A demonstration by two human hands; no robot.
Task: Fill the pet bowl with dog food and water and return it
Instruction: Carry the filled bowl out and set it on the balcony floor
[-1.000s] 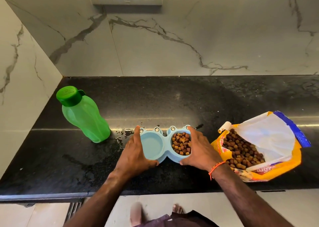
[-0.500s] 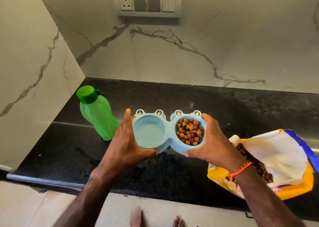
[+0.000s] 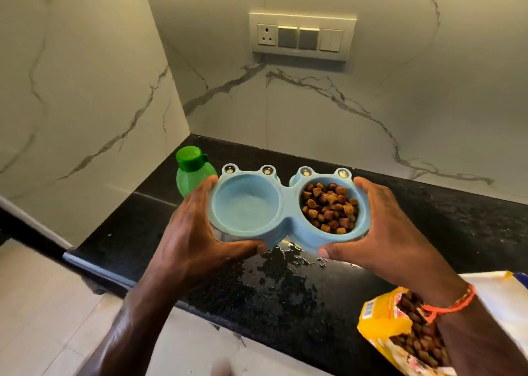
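Note:
A light blue double pet bowl (image 3: 287, 197) with frog-eye knobs is held level in the air above the black counter (image 3: 428, 232). Its left well holds clear water and its right well is full of brown kibble (image 3: 330, 207). My left hand (image 3: 194, 232) grips the left end, thumb under the near edge. My right hand (image 3: 383, 227) grips the right end the same way. An orange thread band sits on my right wrist.
A green bottle (image 3: 190, 169) with its cap on stands behind my left hand near the wall corner. An open yellow kibble bag (image 3: 400, 335) lies at the lower right. Water is spilled on the counter under the bowl. A switch panel (image 3: 301, 36) is on the wall.
Both hands have lifted the bowl off the counter and raised it toward me. The view has tilted up and shifted left.

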